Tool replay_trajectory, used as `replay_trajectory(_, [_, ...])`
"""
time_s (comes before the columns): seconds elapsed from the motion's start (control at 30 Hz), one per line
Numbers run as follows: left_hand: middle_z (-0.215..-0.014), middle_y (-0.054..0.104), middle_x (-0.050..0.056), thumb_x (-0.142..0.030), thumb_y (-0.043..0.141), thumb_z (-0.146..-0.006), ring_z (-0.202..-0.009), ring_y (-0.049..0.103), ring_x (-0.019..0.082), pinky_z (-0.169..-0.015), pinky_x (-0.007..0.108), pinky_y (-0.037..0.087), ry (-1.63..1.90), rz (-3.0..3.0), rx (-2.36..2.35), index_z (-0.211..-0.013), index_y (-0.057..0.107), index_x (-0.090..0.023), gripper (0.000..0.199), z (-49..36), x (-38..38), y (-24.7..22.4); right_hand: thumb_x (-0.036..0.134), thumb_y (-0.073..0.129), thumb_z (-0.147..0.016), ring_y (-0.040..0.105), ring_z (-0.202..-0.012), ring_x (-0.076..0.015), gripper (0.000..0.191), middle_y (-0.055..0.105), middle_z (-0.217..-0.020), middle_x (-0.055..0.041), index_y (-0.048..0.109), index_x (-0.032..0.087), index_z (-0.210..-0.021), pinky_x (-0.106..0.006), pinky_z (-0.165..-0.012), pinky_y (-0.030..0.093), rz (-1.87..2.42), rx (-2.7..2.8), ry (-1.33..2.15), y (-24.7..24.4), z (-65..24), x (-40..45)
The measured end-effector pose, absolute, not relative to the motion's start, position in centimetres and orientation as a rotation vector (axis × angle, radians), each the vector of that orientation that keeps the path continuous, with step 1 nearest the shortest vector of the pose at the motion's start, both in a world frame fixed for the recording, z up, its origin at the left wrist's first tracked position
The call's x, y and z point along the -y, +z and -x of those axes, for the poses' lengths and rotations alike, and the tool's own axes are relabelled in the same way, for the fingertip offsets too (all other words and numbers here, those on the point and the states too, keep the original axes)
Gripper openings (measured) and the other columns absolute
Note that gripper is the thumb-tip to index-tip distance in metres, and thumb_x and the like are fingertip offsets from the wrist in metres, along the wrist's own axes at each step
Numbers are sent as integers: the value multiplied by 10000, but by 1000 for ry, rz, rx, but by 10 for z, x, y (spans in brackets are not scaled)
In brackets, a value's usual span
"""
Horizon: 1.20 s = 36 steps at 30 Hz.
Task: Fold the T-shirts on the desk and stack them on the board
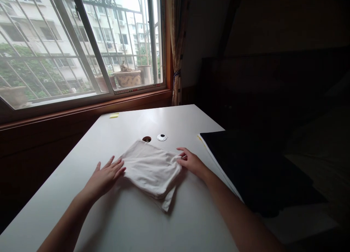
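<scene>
A folded white cloth (150, 168) lies wrinkled on the white table (109, 215), one corner sticking out from under the upper layer at the front. With fingers stretched out, my left hand (105, 175) rests against the cloth's left edge. My right hand (191, 162) pinches the cloth's right edge between thumb and fingers, where the fabric bunches up slightly. Whether the cloth is a garment cannot be made out.
Behind the cloth are a round hole (147, 139) and a metal-rimmed grommet (162, 137) in the tabletop. A yellow note (114, 115) sits at the far left corner. Dark fabric (254, 168) covers the right edge. A window (82, 44) and curtain (177, 44) stand beyond.
</scene>
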<state>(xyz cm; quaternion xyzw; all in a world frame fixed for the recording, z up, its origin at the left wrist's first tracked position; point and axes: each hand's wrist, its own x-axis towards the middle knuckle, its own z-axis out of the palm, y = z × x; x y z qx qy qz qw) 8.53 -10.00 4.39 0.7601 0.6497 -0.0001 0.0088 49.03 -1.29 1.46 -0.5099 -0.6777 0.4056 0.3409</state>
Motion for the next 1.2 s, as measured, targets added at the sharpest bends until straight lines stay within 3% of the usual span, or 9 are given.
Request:
replay_trajectory(0.1, [-1506, 526, 77, -440, 334, -1057, -1493, 279, 401, -1091, 764, 267, 145, -2421, -2058, -1359, 624, -268, 452, -72, 101, 49, 313, 705, -792, 641, -810, -182, 477, 663, -922, -1, 643, 275, -1264, -316, -774, 507, 1256, 1847, 1067, 18, -469, 24])
replay_trajectory(0.17, [-1435, 598, 82, -438, 435, -1032, -1436, 398, 374, -1090, 658, 387, 357, -2568, -1853, -1307, 652, -273, 387, -83, 109, 51, 318, 695, -804, 635, -788, -186, 429, 665, -863, 5, 668, 272, -1230, -320, -768, 500, 1226, 1890, 1043, 22, -462, 29])
replay_trajectory(0.23, [-1332, 653, 84, -395, 565, -983, -1313, 531, 296, -1046, 475, 498, 522, -2708, -1506, -1280, 649, -273, 333, -106, 124, 54, 321, 681, -815, 628, -774, -185, 398, 662, -849, 4, 682, 270, -1210, -318, -757, 498, 1218, 1888, 1021, 25, -459, 32])
replay_trajectory(0.3, [-1230, 671, 79, -332, 666, -917, -1172, 593, 267, -968, 409, 540, 498, -2750, -1290, -1226, 653, -278, 314, -132, 141, 56, 332, 668, -825, 623, -764, -180, 379, 656, -861, 0, 688, 273, -1199, -309, -735, 498, 1223, 1863, 1016, 28, -460, 33])
replay_trajectory(0.37, [-1144, 672, 75, -287, 724, -858, -1079, 599, 273, -913, 415, 545, 479, -2766, -1255, -1178, 654, -272, 328, -153, 156, 57, 351, 662, -831, 616, -752, -176, 370, 647, -860, 2, 689, 278, -1193, -300, -706, 496, 1225, 1844, 1027, 29, -461, 33])
replay_trajectory(0.53, [-1006, 663, 59, -154, 670, -853, -919, 590, 250, -838, 415, 516, 526, -2848, -1256, -1078, 646, -249, 245, -168, 165, 49, 376, 671, -823, 605, -696, -156, 397, 614, -828, 20, 665, 258, -1203, -277, -643, 491, 1223, 1746, 1177, 21, -463, 28])
replay_trajectory(0.73, [-966, 664, 53, -256, 674, -903, -870, 580, 245, -775, 404, 499, 564, -2891, -1236, -1080, 628, -242, 183, -172, 162, 50, 391, 683, -815, 587, -650, -144, 380, 601, -797, 25, 671, 243, -1165, -256, -574, 467, 1224, 1661, 1285, 15, -462, 25])
replay_trajectory(0.93, [-884, 665, 37, -137, 611, -910, -791, 577, 218, -709, 375, 487, 560, -2999, -1205, -1023, 634, -231, 149, -174, 162, 54, 401, 738, -782, 602, -719, -150, 384, 580, -832, 21, 685, 234, -1124, -283, -635, 542, 1121, 1501, 1417, 28, -459, 31])
replay_trajectory(1.2, [-924, 703, 36, -110, 613, -926, -813, 618, 191, -742, 341, 522, 968, -2955, -1283, -1109, 651, -226, 220, -164, 159, 81, 378, 790, -774, 632, -822, -163, 347, 656, -893, -6, 701, 232, -1076, -320, -775, 565, 839, 1195, 1558, 59, -445, 42])
